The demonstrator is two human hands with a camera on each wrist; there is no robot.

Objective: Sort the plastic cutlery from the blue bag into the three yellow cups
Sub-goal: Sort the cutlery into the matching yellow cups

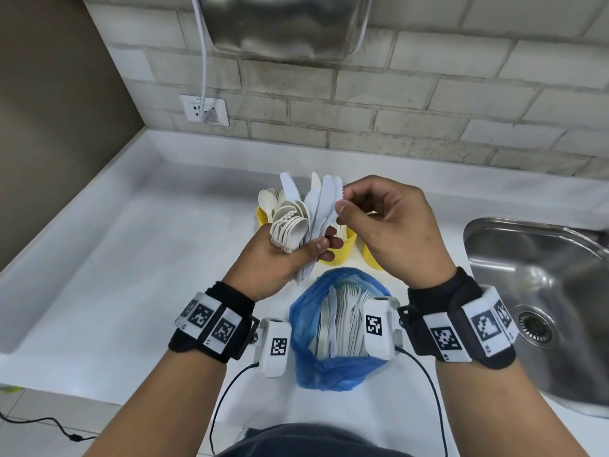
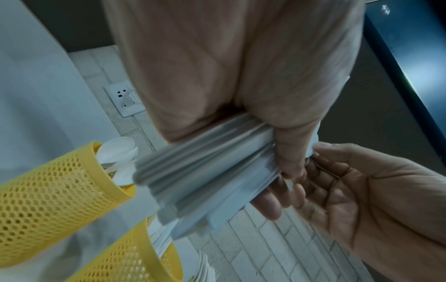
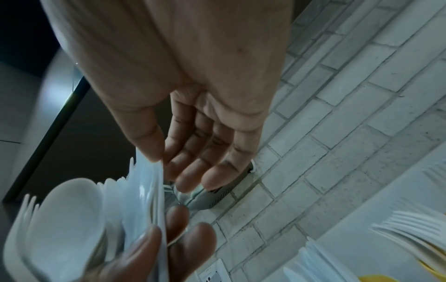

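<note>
Left grip (image 1: 280, 258) wrapped round a bunch of cutlery (image 1: 298, 222), right grip (image 1: 379, 222) pinching one knife tip (image 1: 337, 196) above it, blue bag (image 1: 333, 334) below both.

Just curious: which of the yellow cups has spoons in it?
The leftmost yellow cup, behind the left hand; spoon bowls poke out of it, unlike the other two.

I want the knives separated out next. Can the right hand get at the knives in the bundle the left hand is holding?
Probably yes. The right hand already pinches a knife tip at the top of the bundle that the left hand grips, with nothing between them.
</note>
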